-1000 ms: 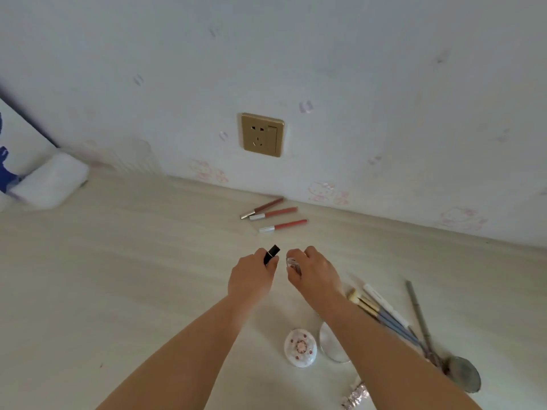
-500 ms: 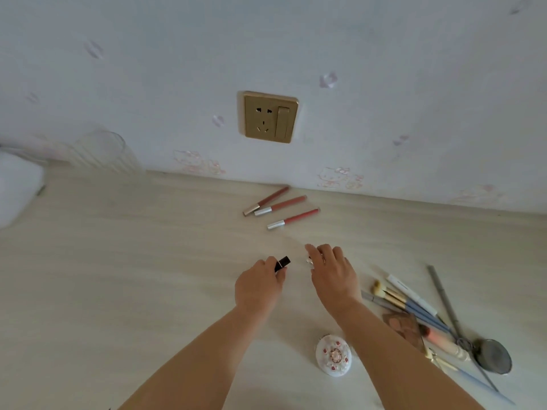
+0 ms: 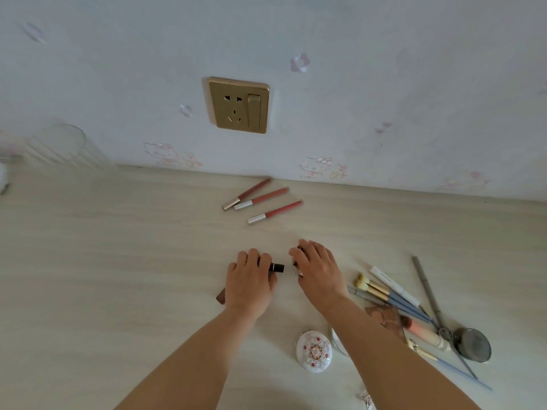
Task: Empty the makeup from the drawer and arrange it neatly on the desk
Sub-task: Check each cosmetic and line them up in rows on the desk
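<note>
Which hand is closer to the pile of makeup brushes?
The right hand. It rests on the desk just left of the makeup brushes. The left hand lies farther left, beyond the right hand, holding a black tube.

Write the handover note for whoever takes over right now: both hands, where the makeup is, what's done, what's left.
Left hand: on the desk, fingers closed on a black tube.
Right hand: palm down over a small item, mostly hidden.
Done: three lip glosses lined up near the wall.
Left: brushes, round compact, mirror and other bits lie in a loose pile at right; sort them into rows. The drawer is out of view.
</note>
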